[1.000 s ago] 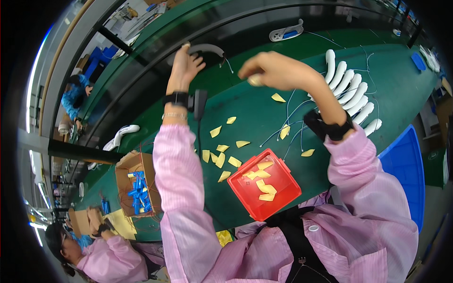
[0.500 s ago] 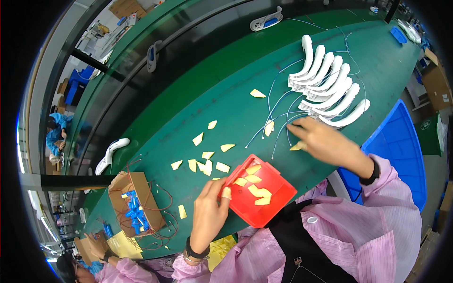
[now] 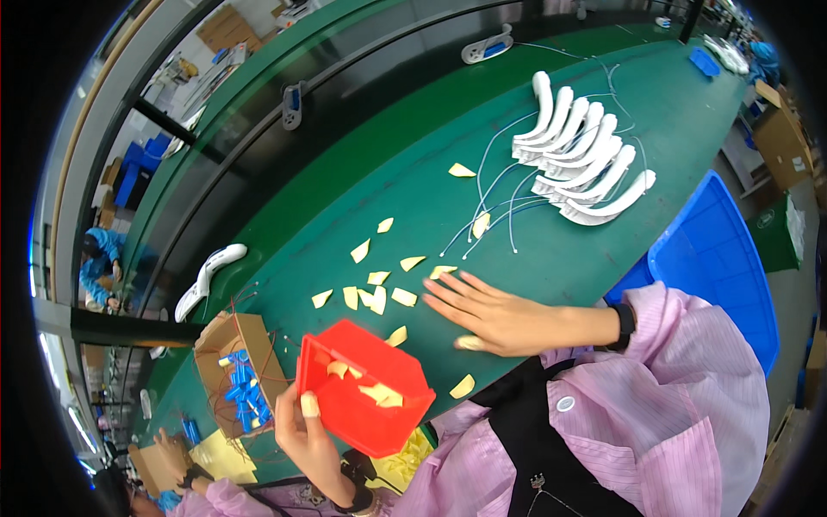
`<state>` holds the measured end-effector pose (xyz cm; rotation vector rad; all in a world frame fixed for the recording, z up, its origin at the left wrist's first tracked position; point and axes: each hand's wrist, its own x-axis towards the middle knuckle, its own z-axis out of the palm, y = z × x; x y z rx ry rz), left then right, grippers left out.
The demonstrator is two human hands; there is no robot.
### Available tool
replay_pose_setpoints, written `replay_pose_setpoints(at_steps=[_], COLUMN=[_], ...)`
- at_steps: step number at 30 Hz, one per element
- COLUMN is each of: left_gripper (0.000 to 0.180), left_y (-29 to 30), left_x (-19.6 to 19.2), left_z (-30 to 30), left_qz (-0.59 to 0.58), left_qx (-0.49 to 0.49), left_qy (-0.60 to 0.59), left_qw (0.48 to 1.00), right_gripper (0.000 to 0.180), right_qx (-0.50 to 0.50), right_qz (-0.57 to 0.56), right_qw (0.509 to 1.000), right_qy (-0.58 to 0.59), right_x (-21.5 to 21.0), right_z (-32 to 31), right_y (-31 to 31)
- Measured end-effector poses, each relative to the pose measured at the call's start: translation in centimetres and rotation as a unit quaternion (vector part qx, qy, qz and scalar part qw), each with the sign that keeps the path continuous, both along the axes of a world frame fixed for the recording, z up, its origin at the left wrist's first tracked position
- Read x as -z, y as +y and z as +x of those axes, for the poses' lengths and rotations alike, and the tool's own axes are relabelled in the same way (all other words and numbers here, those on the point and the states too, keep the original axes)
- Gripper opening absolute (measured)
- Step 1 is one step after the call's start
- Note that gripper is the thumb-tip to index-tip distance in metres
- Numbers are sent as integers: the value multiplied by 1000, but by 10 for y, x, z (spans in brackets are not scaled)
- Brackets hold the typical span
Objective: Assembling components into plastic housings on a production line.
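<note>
My left hand (image 3: 306, 439) grips the rim of a red plastic bin (image 3: 357, 422), which is tilted, with several small yellow pieces (image 3: 379, 395) inside. My right hand (image 3: 495, 319) is flat over the green tabletop, palm down and fingers stretched out, holding nothing. A yellow piece (image 3: 443, 272) lies at its fingertips. One more yellow piece (image 3: 463, 386) rests near the front edge, right of the bin. Several others (image 3: 377, 299) lie scattered beyond the bin. A pale cover sits on each thumb tip.
White curved handle-like parts (image 3: 594, 159) with thin wires lie in a row at the right. A blue tub (image 3: 715, 267) stands off the table's right edge. At left are a cardboard box (image 3: 217, 353) of blue wired parts and a co-worker's hand (image 3: 174, 452).
My left hand has moved the red bin left and tilted it up. My right hand has moved left from beside the wires and now lies flat. A yellow piece shows near the front edge.
</note>
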<state>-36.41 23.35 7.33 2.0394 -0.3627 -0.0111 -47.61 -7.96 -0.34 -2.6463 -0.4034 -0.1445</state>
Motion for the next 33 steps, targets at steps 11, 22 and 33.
replay_pose_setpoints(at_steps=[11, 22, 33], left_gripper=[22, 25, 24], left_y=[24, 40, 39], left_x=[15, 24, 25], left_z=[-13, -20, -24], left_qz=[-67, -90, -103], left_qx=[-31, -49, -57], left_qy=[-19, -7, -16], left_qw=[997, 995, 993], right_gripper=[89, 78, 81], right_qx=[194, 156, 187], right_qz=[-151, -53, -76], right_qw=[969, 982, 979], right_qy=[19, 87, 42], right_x=[22, -3, 14], right_z=[21, 40, 31], right_y=[-17, 47, 51])
